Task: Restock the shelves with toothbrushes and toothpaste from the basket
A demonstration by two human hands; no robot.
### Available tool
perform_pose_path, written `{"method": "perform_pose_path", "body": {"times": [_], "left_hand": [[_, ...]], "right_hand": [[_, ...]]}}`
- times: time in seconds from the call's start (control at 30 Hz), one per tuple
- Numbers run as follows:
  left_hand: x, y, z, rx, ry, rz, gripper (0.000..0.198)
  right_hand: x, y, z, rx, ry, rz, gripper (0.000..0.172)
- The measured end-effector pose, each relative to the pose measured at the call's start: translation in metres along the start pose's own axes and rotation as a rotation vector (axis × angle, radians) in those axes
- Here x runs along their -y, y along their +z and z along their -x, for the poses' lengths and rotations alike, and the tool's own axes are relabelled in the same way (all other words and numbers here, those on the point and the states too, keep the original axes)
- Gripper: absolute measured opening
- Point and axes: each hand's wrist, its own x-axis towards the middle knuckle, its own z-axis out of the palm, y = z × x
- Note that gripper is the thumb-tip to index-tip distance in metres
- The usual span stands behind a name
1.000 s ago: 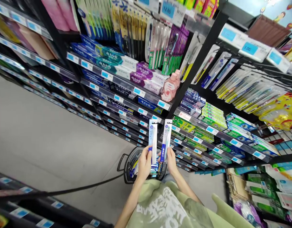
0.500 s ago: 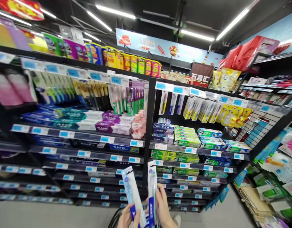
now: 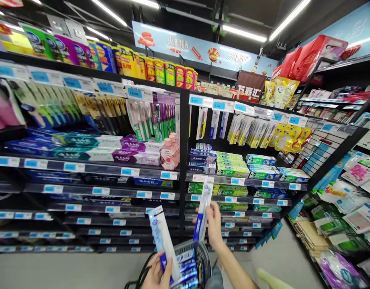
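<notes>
My left hand [image 3: 158, 273] is closed on the lower end of a packaged toothbrush [image 3: 164, 241], white and blue, tilted to the left. Farther out and higher, my right hand [image 3: 214, 222] grips a second packaged toothbrush [image 3: 203, 208] by its side, its blue end pointing down. Below both hands is a grey shopping basket [image 3: 206, 257] holding several blue boxes [image 3: 186, 267]. Two similar packaged toothbrushes [image 3: 218, 125] hang on hooks in front of me, above and beyond my right hand.
A black shelf unit [image 3: 184, 132] spans the view, with toothpaste boxes [image 3: 233, 164] on its shelves. More toothbrushes [image 3: 251, 130] hang along the upper row. Pink bottles [image 3: 170, 152] stand near the centre post. At the right, another shelf holds packaged goods [image 3: 364, 218].
My right hand has moved up and forward with its toothbrush, away from the left one. My left hand stays low with its toothbrush. The basket now shows more fully between them.
</notes>
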Motion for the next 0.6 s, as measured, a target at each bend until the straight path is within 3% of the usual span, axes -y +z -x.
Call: {"method": "perform_pose_path", "body": {"times": [0.1, 0.2, 0.6], "left_hand": [[-0.003, -0.003, 0.003, 0.078, 0.020, -0.037, 0.059], [-0.001, -0.003, 0.006, 0.101, 0.055, -0.067, 0.062], [0.002, -0.004, 0.007, 0.094, 0.114, -0.053, 0.062]], "right_hand": [[0.027, 0.000, -0.012, -0.031, -0.078, 0.042, 0.054], [0.038, -0.001, -0.018, -0.005, -0.133, 0.088, 0.049], [0.035, 0.000, -0.019, 0.010, -0.088, 0.012, 0.040]]}}
